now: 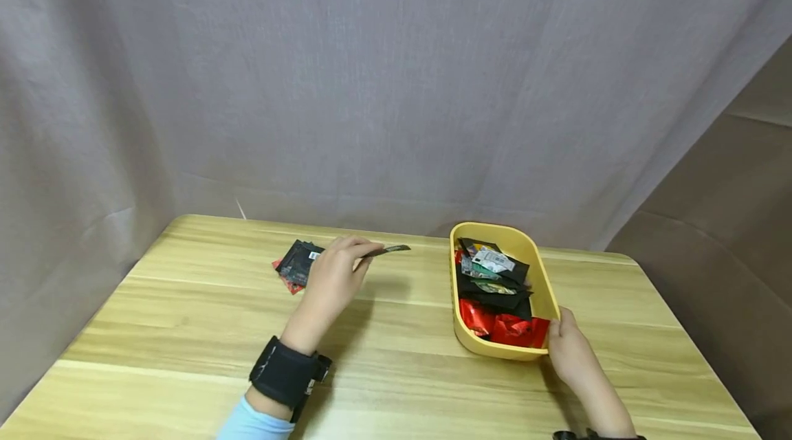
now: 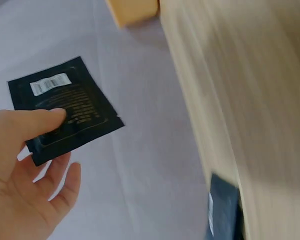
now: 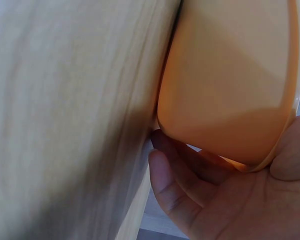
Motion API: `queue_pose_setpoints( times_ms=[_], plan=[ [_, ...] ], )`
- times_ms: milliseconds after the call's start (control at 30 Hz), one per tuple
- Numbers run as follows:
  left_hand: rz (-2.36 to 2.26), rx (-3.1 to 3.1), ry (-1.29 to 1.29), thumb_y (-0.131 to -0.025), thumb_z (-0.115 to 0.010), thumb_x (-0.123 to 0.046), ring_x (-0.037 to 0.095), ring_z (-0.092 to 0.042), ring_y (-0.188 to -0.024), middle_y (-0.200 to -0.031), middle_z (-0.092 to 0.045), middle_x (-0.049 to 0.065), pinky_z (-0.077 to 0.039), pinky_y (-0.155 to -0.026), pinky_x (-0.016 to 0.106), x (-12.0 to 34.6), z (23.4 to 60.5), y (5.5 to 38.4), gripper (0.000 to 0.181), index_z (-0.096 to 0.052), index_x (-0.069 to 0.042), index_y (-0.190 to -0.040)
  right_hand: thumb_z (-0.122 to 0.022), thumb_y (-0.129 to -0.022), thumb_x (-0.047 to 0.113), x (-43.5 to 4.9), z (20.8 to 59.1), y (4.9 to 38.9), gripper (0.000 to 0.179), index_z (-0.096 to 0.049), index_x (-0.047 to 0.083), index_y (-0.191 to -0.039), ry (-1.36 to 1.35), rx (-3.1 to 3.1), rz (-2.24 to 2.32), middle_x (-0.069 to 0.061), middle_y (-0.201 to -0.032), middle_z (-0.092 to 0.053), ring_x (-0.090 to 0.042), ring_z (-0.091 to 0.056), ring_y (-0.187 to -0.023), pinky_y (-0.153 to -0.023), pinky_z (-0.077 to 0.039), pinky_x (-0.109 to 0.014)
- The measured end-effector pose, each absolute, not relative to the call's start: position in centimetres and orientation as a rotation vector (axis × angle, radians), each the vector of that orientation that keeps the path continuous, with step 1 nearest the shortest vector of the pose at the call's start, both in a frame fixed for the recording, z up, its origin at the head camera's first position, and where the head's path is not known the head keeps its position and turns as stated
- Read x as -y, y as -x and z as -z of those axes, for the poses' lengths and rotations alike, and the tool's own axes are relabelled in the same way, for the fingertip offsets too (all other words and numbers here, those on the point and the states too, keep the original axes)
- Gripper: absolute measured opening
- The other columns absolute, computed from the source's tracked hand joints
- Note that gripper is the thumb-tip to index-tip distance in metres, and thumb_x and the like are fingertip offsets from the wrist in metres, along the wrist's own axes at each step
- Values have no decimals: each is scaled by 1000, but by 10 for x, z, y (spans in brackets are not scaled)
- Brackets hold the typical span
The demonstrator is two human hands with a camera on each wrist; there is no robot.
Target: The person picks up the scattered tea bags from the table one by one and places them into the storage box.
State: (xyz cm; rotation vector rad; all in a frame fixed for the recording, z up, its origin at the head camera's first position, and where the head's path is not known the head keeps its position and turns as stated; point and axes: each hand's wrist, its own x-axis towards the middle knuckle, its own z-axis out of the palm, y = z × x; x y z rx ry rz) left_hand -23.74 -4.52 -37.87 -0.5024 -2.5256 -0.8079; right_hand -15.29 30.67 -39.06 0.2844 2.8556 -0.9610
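My left hand [image 1: 334, 275] is raised over the table and pinches a flat black sachet [image 2: 82, 97] between thumb and fingers. In the left wrist view the sachet shows a white barcode label and fine printed lines. At the near right corner of a yellow plastic basket [image 1: 495, 349], my right hand [image 1: 572, 350] grips the rim, thumb at the top edge and fingers curled under the corner. Inside the basket lie several black sachets [image 1: 495, 299] with a white label and green prints, and shiny red packets [image 1: 510, 330] at the near end.
Left of my left hand, a small pile of black sachets [image 1: 297, 262] lies on the wooden table [image 1: 185, 330], with a red sachet [image 1: 293, 287] sticking out beneath. A grey cloth curtain [image 1: 371, 82] hangs behind the table's far edge.
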Motion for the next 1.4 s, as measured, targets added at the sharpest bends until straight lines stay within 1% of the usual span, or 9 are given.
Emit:
queue_pose_setpoints(
  times_ms=[233,467,600,700,833,1000,1100,1267,1400],
  plan=[
    [786,2430,815,-86,-64,-17,13,-61,-98,-107,-73,-4,-55,-85,33,-3,373,227,25,-73,-23,-108,-12,-101,11,-309,394,151,49,-10,-17,-141,-299,-2857,964,-48,-136,-32,-55,-29,-128,-106,-28,-68],
    [563,2439,1040,-89,-59,-13,11,-58,-108,-116,-68,-7,-51,-94,32,-55,356,227,34,-67,-27,-119,-11,-101,10,-313,392,150,49,-11,-19,-140,-293,-2879,946,-49,-134,-33,-57,-30,-126,-105,-28,-69],
    [348,2410,1108,-92,-55,-19,11,-56,-109,-119,-67,-10,-48,-92,30,-80,355,234,33,-65,-32,-120,-11,-101,11,-315,391,149,48,-12,-18,-140,-303,-2887,924,-49,-134,-34,-57,-31,-125,-104,-30,-69],
    [162,2425,1129,-94,-52,-21,10,-55,-112,-123,-65,-13,-45,-91,30,-94,356,239,36,-61,-39,-123,-12,-101,12,-315,391,149,49,-12,-18,-140,-308,-2883,920,-49,-133,-34,-57,-32,-125,-104,-30,-69],
    [19,2488,1176,-97,-45,-23,9,-52,-115,-127,-62,-16,-44,-95,31,-108,357,242,40,-54,-42,-130,-12,-101,11,-316,392,148,48,-12,-18,-140,-312,-2884,923,-49,-133,-35,-57,-31,-125,-105,-29,-69],
    [-1,2530,1239,-98,-42,-34,7,-55,-114,-126,-64,-16,-46,-95,30,-117,359,240,37,-51,-40,-133,-11,-101,12,-317,391,147,49,-11,-17,-141,-316,-2877,918,-49,-135,-32,-57,-29,-127,-106,-28,-69],
    [31,2559,1270,-98,-40,-41,6,-53,-118,-130,-62,-14,-46,-99,31,-120,362,238,38,-50,-38,-135,-11,-101,13,-318,390,147,50,-10,-17,-141,-315,-2869,911,-49,-136,-31,-56,-28,-127,-105,-28,-69],
    [55,2610,1294,-99,-36,-44,7,-46,-127,-139,-55,-12,-42,-106,35,-121,363,237,43,-46,-34,-139,-11,-101,13,-317,389,147,50,-10,-18,-141,-310,-2870,899,-49,-135,-31,-57,-29,-127,-105,-29,-69],
    [128,2601,1279,-98,-38,-43,10,-45,-129,-141,-54,-8,-41,-108,36,-115,362,236,43,-48,-29,-138,-11,-102,13,-315,389,148,50,-10,-18,-141,-309,-2865,905,-49,-135,-32,-57,-30,-126,-104,-29,-69]
  ],
)
